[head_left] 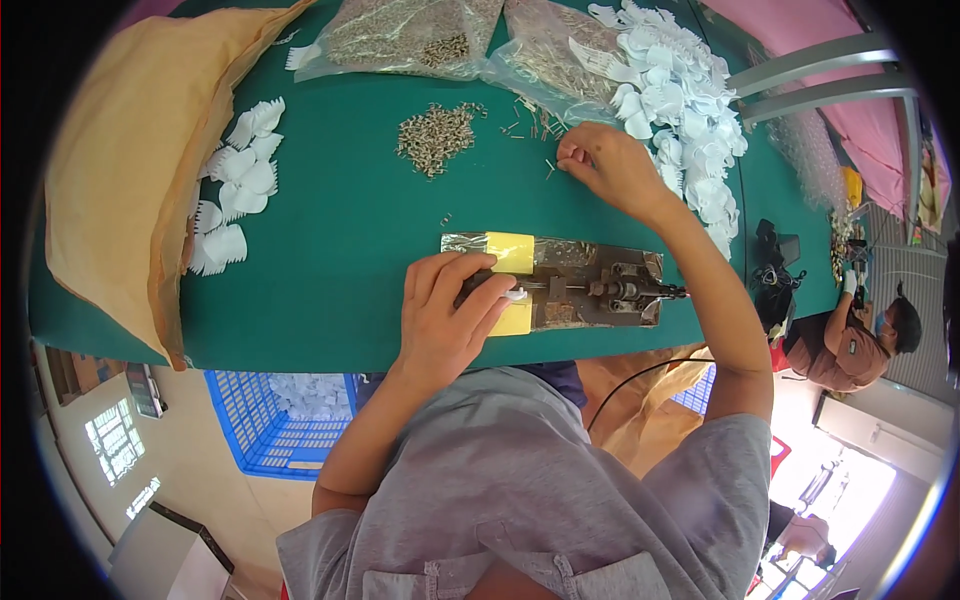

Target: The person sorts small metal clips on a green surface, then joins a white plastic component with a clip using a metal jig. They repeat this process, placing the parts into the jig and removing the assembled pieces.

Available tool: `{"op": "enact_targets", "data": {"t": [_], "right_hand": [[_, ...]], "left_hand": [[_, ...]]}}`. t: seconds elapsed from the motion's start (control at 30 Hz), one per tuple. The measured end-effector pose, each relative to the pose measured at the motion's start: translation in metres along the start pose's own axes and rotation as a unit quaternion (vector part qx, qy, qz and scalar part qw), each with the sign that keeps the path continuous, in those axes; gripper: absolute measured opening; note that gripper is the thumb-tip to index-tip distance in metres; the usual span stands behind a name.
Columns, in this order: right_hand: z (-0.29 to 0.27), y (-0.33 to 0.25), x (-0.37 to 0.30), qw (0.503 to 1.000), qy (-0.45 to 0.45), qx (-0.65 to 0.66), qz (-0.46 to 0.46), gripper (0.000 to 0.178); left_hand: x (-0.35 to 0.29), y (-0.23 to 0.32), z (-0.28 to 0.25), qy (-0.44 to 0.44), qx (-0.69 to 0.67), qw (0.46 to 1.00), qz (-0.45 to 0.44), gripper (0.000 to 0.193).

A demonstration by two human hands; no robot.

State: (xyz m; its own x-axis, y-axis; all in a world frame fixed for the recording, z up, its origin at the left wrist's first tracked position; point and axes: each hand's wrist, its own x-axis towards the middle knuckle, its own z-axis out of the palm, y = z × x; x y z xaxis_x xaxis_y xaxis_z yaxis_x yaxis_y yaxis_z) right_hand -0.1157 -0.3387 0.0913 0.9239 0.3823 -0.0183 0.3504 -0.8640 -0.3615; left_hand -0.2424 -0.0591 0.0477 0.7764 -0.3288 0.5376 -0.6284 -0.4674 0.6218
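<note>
1. The metal fixture (625, 290) lies lengthwise on the green table (330, 220), directly in front of the seated person; yellow sheeting (511, 250) wraps it near its left end.
2. The person's left hand (448, 305) rests over the left end of the fixture, fingers bent and thumb extended. A small white piece (516, 294) sits on the fixture, showing just at the fingertips; whether the fingers are clamped on it cannot be told.
3. The right hand (610, 165) is beyond the fixture, apart from it, with fingers curled and the thumb close to the forefinger. Whether they pinch anything cannot be told.
4. Loose metal pins (537, 120) lie scattered beyond the fixture, just beside the right hand.
5. A heap of small metal parts (436, 138) lies beyond the fixture's left end; farther beyond are two clear bags (400, 40) of similar parts.
6. A large pile of white toothed pieces (695, 110) spreads beyond and to the right of the fixture.
7. Well left of the fixture, a smaller white group (245, 180) lies beside a brown paper sack (115, 170).
8. Below and left of the fixture stands a blue basket (235, 425) containing white pieces.
</note>
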Motion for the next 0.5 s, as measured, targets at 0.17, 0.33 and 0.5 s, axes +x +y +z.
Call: {"op": "enact_targets", "data": {"t": [0.17,0.33,0.5], "right_hand": [[0.008,0.007,-0.003,0.993,0.002,-0.069,-0.100,0.010],[-0.018,-0.074,-0.053,0.969,-0.036,0.245,0.003,0.008],[-0.006,-0.103,-0.075,0.977,0.051,0.189,-0.078,0.018]], "left_hand": [[0.000,-0.002,0.002,-0.003,-0.025,1.000,-0.007,0.031],[0.000,-0.005,0.001,-0.011,-0.016,1.000,-0.004,0.035],[-0.003,-0.007,0.003,-0.005,-0.029,1.000,-0.004,0.039]]}}
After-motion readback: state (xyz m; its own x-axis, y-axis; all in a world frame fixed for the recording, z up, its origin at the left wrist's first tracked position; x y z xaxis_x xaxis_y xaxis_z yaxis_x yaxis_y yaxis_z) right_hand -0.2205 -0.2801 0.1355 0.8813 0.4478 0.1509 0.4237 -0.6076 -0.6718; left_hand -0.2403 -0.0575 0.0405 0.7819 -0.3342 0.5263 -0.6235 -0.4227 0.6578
